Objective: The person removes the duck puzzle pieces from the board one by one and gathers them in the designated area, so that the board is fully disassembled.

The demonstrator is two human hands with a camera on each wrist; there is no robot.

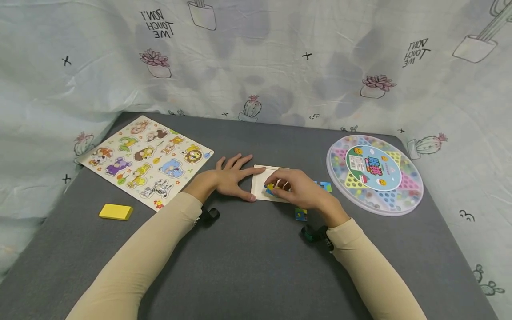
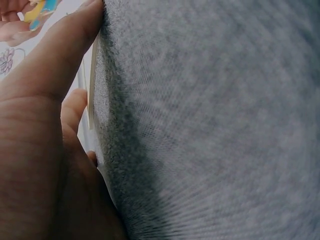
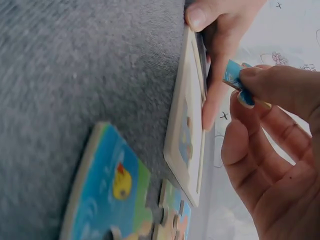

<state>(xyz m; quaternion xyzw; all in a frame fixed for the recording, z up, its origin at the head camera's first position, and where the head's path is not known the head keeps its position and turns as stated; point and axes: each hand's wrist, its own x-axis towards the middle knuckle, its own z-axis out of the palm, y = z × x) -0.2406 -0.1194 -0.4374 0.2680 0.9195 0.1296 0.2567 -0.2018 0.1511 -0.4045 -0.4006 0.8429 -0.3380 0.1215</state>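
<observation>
My left hand [image 1: 232, 178] lies with fingers spread at the left side of a small pale wooden puzzle tray [image 1: 260, 178]. Its thumb touches the near left corner and its index finger the far left one. Over the tray, my right hand [image 1: 296, 189] pinches a blue and yellow jigsaw piece [image 3: 233, 75] between thumb and fingers, raised off the tray in the right wrist view. Loose on the table near that hand lie a jigsaw piece with a yellow duck [image 3: 107, 182] and more blue-green pieces [image 1: 326, 186]. The right hand hides part of the tray in the head view.
A wooden animal puzzle board [image 1: 150, 160] lies at the back left, with a yellow block [image 1: 116, 212] in front of it. On the right is a round board game in a clear case [image 1: 375, 174]. A patterned cloth [image 1: 256, 58] hangs behind the grey table [image 1: 240, 271].
</observation>
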